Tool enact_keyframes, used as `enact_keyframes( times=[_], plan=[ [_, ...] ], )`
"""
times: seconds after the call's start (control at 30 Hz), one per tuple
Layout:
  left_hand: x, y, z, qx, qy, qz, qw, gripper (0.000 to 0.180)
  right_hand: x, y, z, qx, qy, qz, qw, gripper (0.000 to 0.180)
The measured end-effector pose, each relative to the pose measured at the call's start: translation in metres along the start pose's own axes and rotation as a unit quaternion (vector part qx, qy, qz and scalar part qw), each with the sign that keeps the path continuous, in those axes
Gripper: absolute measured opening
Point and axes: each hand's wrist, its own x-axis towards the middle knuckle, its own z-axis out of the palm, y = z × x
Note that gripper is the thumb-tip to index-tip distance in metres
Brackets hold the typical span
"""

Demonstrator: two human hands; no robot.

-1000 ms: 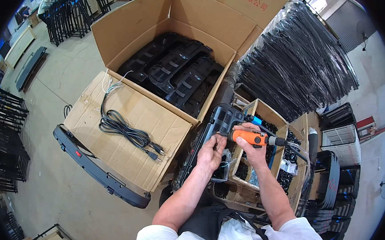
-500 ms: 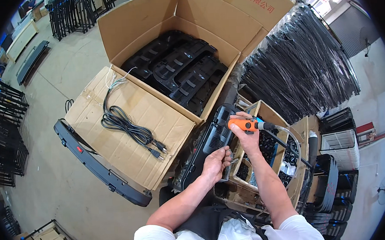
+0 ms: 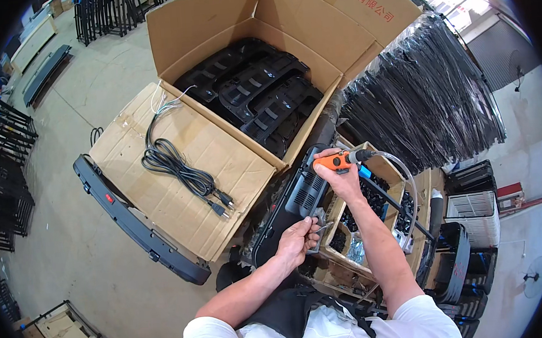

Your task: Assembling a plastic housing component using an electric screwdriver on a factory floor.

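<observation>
My right hand [image 3: 348, 187] is wrapped around an orange pneumatic screwdriver [image 3: 333, 162], which has a clear air hose [image 3: 405, 171] trailing from its back end. The tool is over the upper part of a long black plastic housing [image 3: 300, 196] with vent slots; its tip is hidden. Beside the housing's right edge, my left hand [image 3: 296, 241] is closed in a pinch. Whatever lies between those fingertips is too small to name. A wooden parts tray [image 3: 379, 271] with several compartments of small dark and silvery pieces sits to the right of both hands.
An open cardboard box [image 3: 201, 26] of black plastic panels [image 3: 266, 100] stands ahead. On its folded-out flap [image 3: 124, 141] lies a coiled black power cord [image 3: 179, 166]. Left of the flap is another long black housing [image 3: 123, 207]. Bundled dark strips [image 3: 417, 96] stack at the far right.
The screwdriver and my right hand have shifted slightly left and up along the housing. My left hand stays pinched near the housing's edge. The whole view has tilted a little.
</observation>
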Motion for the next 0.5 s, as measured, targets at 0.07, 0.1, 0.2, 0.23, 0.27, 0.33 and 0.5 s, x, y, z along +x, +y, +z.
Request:
enact_keyframes(
  times=[0.07,0.1,0.2,0.23,0.27,0.33,0.5],
  plan=[
    [-0.003,-0.002,-0.004,-0.013,0.005,0.001,1.000,0.028,0.000,0.000,0.001,0.010,-0.006,-0.008,1.000,0.034],
    [-0.004,-0.003,-0.006,-0.025,0.010,0.000,1.000,0.028,-0.003,-0.002,0.000,0.010,-0.005,-0.009,1.000,0.034],
    [-0.005,-0.003,-0.016,-0.047,0.009,0.005,0.999,0.028,-0.025,0.003,-0.003,0.041,0.043,-0.032,0.998,0.045],
    [-0.006,0.001,-0.019,-0.054,0.012,0.014,0.998,0.028,-0.041,-0.010,0.001,0.063,0.055,-0.016,0.996,0.046],
    [-0.010,0.002,-0.022,-0.070,0.016,0.027,0.997,0.028,-0.059,-0.023,0.000,0.075,0.054,-0.004,0.996,0.048],
    [-0.023,0.008,-0.020,-0.081,0.028,0.031,0.996,0.025,-0.098,-0.035,-0.004,0.111,0.044,0.017,0.993,0.050],
    [-0.024,0.006,-0.030,-0.137,0.028,0.037,0.990,0.023,-0.163,-0.042,0.001,0.138,0.027,0.040,0.989,0.049]
  ],
)
